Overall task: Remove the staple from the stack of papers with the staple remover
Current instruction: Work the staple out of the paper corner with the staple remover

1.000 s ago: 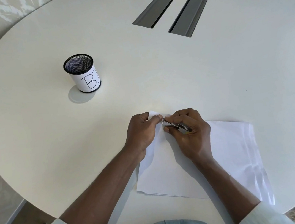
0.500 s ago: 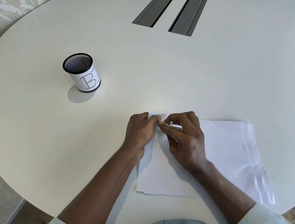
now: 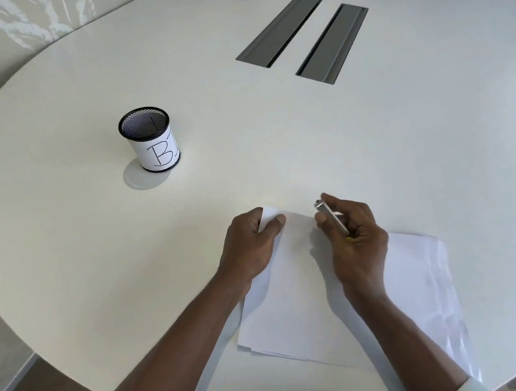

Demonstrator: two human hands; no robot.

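A stack of white papers (image 3: 298, 294) lies on the white table (image 3: 276, 147), close to me. My left hand (image 3: 249, 245) pins the stack's top left corner, thumb on top of the sheet. My right hand (image 3: 352, 235) grips a slim metal staple remover (image 3: 329, 215), its tip pointing up and away, lifted just right of that corner. No staple shows in this view.
A black mesh pen cup (image 3: 149, 138) with a white label marked "B" stands at the left. Two grey cable slots (image 3: 302, 38) sit in the far middle of the table. The table's curved edge runs near me on the left and right.
My right hand has pulled the staple remover away from the paper corner, moving right and slightly up. My left hand stays on the corner.
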